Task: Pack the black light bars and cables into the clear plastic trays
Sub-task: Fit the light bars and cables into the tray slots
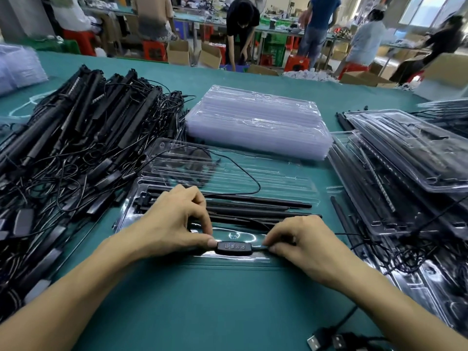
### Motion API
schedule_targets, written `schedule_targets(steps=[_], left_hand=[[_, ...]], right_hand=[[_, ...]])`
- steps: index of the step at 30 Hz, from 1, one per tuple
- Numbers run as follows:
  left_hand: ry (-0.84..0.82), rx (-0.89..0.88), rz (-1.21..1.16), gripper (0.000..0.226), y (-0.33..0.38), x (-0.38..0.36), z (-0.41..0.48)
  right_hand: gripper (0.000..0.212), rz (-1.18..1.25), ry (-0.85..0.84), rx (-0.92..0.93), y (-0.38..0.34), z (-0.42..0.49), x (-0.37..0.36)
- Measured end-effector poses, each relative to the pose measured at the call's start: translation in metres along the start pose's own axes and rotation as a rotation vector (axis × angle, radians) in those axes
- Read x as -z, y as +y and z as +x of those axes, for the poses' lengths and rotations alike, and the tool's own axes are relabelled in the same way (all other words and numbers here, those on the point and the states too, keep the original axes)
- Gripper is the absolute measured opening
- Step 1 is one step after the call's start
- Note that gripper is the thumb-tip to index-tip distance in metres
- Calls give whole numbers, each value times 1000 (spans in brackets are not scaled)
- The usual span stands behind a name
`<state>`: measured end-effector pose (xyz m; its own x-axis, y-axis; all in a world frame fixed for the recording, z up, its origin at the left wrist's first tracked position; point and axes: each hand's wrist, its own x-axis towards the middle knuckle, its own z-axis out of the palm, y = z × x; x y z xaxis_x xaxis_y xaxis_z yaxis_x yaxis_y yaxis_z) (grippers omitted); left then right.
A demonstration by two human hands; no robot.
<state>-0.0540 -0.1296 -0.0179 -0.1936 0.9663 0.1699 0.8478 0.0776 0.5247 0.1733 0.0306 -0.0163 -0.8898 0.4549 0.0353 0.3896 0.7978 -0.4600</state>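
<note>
Left hand (pixel 177 219) and right hand (pixel 301 239) pinch the controller (pixel 234 247) ends; seemingly over the tray (pixel 124 214).

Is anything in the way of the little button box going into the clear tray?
Nothing visible is. The left hand and right hand hold the button box at its two ends, right over the bare near strip of the open tray. The black light bars lie farther back.

Bare table (pixel 202 300) near; light bar heap (pixel 76 138) left, packed trays (pixel 405 173) right.
</note>
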Motion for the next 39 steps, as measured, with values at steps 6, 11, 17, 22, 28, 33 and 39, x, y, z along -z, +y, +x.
schedule_targets(steps=[6, 11, 17, 22, 28, 33, 39], left_hand=[[2, 53, 146, 19, 2, 0, -4], [11, 79, 193, 26, 4, 0, -5], [-3, 65, 132, 52, 7, 4, -2], [-47, 113, 64, 64, 8, 8, 0], [-88, 114, 67, 62, 9, 11, 4], [-85, 92, 110, 43, 18, 9, 12], [-128, -112, 135, 38, 61, -24, 33]], right_hand=[[10, 17, -21, -125, -4, 1, 2], [8, -33, -68, -129, -10, 3, 4], [25, -172, -80, -41, 19, -20, 55], [69, -601, -271, -168, 57, -40, 86], [26, -531, -176, -108, 59, -36, 82], [12, -205, 73, 26, 38, -21, 80], [15, 198, 108, 128, 2, -2, 50]])
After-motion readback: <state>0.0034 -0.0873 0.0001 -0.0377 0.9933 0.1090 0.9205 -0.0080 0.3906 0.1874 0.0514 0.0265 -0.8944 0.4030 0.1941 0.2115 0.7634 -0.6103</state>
